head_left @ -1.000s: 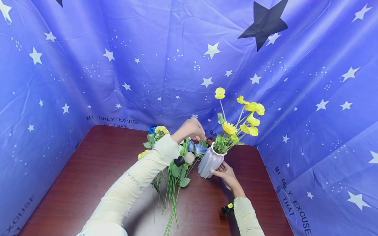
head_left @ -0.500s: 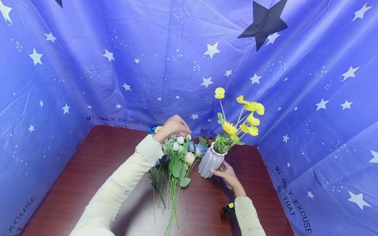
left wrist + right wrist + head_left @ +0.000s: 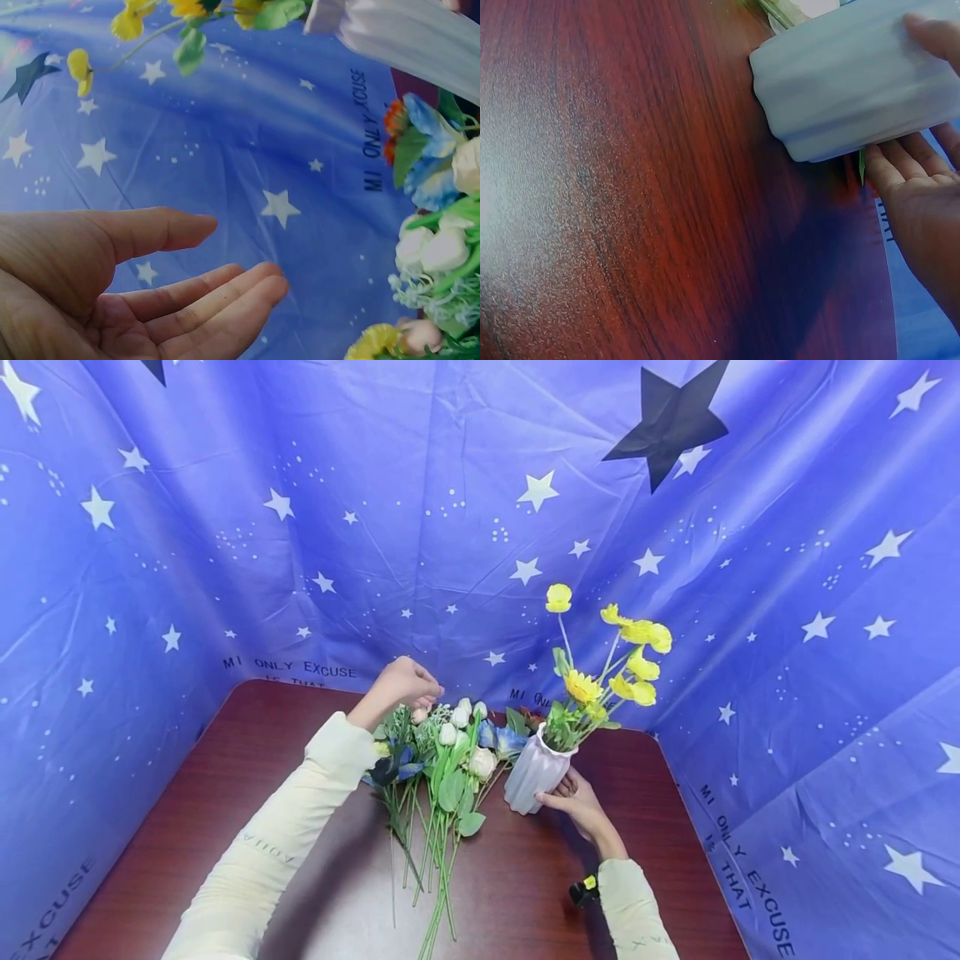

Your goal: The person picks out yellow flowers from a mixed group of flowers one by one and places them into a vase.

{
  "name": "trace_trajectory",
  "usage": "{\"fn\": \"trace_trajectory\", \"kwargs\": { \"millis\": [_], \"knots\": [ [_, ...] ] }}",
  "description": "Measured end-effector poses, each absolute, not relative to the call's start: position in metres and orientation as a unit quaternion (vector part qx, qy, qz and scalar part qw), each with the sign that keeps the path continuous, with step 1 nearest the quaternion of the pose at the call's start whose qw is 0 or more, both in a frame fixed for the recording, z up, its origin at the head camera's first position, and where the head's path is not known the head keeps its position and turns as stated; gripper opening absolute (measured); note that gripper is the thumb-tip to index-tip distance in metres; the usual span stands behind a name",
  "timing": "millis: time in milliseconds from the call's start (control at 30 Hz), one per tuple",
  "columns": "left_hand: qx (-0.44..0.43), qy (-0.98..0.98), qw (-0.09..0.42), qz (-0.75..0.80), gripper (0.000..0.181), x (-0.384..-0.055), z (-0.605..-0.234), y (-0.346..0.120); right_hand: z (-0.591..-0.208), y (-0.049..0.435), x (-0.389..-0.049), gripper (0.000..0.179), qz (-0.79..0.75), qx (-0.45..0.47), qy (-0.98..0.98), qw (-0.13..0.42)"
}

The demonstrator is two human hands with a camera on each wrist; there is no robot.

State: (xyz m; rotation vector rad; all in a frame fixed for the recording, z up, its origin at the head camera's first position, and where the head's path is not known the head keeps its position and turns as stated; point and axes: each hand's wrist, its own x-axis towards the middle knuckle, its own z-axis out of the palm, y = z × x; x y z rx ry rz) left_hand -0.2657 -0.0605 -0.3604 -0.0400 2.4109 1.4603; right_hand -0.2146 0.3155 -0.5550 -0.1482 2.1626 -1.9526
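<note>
My right hand (image 3: 577,806) grips a white fluted vase (image 3: 537,772) near its base, thumb on the near side and fingers behind. The vase leans to the right, and yellow flowers (image 3: 637,668) with green leaves stand in it. In the right wrist view the thumb lies against the vase wall (image 3: 855,82). My left hand (image 3: 408,683) hovers over the far end of a pile of loose flowers; in the left wrist view its fingers (image 3: 217,307) are relaxed and apart from the thumb, with nothing between them. Nearest to it are white tulips (image 3: 453,727) and a pale pink bloom (image 3: 420,336).
Long green stems (image 3: 442,877) of the pile point toward the near side of the brown table (image 3: 300,727). Blue flowers (image 3: 502,739) and a cream rose (image 3: 482,763) lie just left of the vase. A blue star-print curtain (image 3: 420,527) closes in the back and sides.
My left hand has moved left from beside the vase mouth to the left part of the flower pile, uncovering the white tulips. The right hand and vase have stayed in place.
</note>
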Motion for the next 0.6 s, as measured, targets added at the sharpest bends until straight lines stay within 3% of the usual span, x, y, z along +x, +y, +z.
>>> {"fn": "trace_trajectory", "kwargs": {
  "millis": [233, 600],
  "knots": [
    [-0.04, 0.843, 0.164, 0.511, 0.033, -0.265, -0.377, -0.073, -0.555, 0.315, -0.213, 0.084, -0.661, -0.054, 0.742, 0.102],
    [-0.09, 0.836, 0.222, 0.494, 0.057, -0.265, -0.408, -0.088, -0.554, 0.314, -0.214, 0.08, -0.656, -0.049, 0.746, 0.103]
  ]
}}
